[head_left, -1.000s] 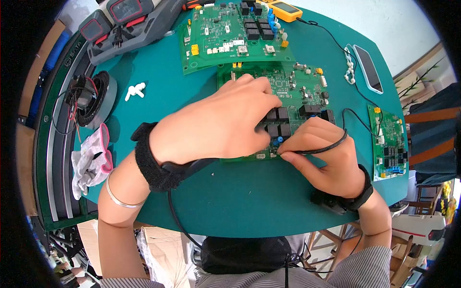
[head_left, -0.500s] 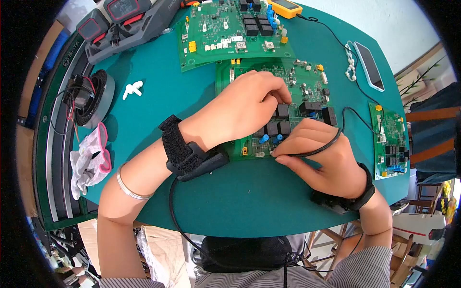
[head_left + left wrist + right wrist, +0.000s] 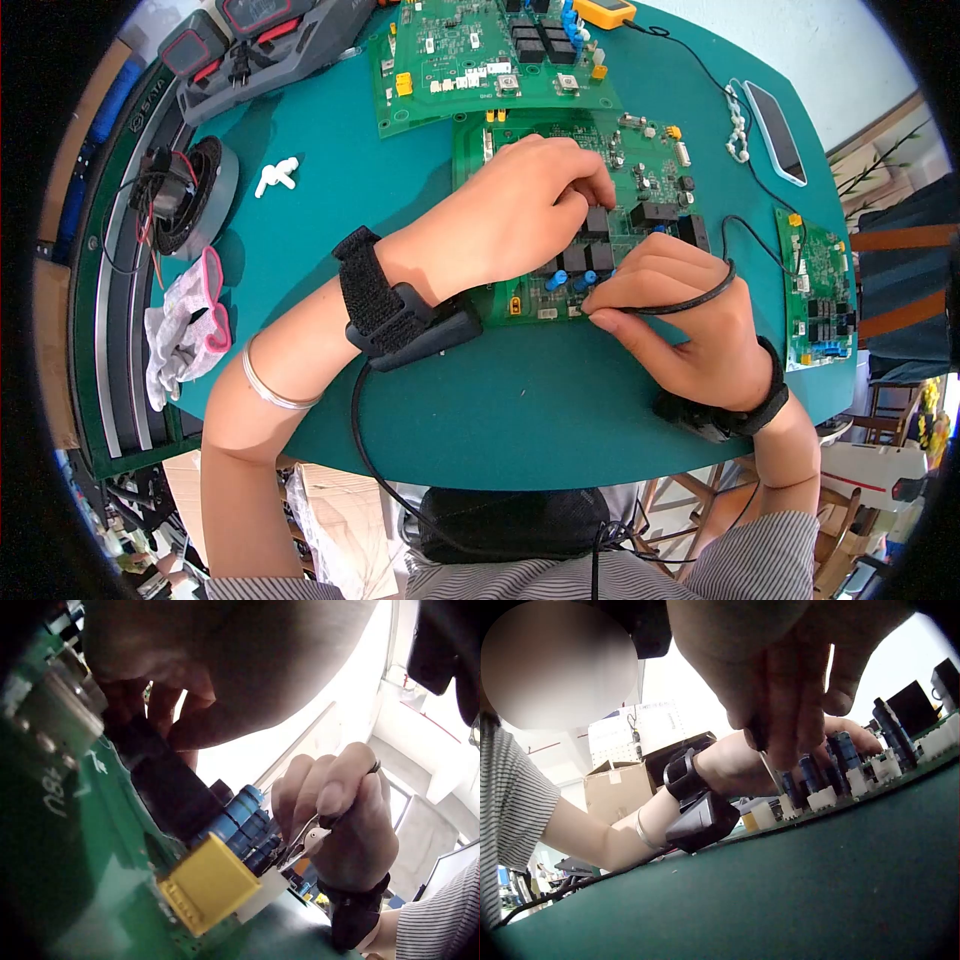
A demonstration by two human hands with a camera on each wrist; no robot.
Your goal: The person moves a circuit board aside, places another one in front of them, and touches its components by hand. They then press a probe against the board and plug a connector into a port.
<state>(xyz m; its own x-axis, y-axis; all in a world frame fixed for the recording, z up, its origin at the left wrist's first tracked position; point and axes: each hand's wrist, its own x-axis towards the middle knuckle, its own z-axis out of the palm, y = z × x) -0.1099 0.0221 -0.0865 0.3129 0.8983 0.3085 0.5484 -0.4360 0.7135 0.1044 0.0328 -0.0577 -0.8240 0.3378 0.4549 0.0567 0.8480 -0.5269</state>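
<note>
A green circuit board (image 3: 525, 125) lies under both hands, with black relays (image 3: 597, 256) and blue capacitors (image 3: 556, 280) near its front edge. My left hand (image 3: 500, 215) reaches over the board from the left, its bent fingers at the relays. Its fingertips are partly hidden, so I cannot tell whether they pinch a relay. At the front edge, my right hand (image 3: 690, 310) pinches a silver metal clip (image 3: 313, 838) on a black cable (image 3: 738, 222). The clip's tip points down beside the capacitors. In the left wrist view, a yellow connector (image 3: 208, 885) stands on the board close by.
Another green board (image 3: 440, 60) lies behind, and a smaller one (image 3: 818, 290) at the right. A yellow meter (image 3: 603, 12), a phone (image 3: 777, 130) and a beaded string (image 3: 737, 125) lie at the back right. On the left are gloves (image 3: 190, 325), a speaker (image 3: 195, 200) and white earbuds (image 3: 278, 175).
My left hand has drawn back from the front edge toward the relays, uncovering the blue capacitors and a yellow part. The right hand keeps its pinch at nearly the same spot.
</note>
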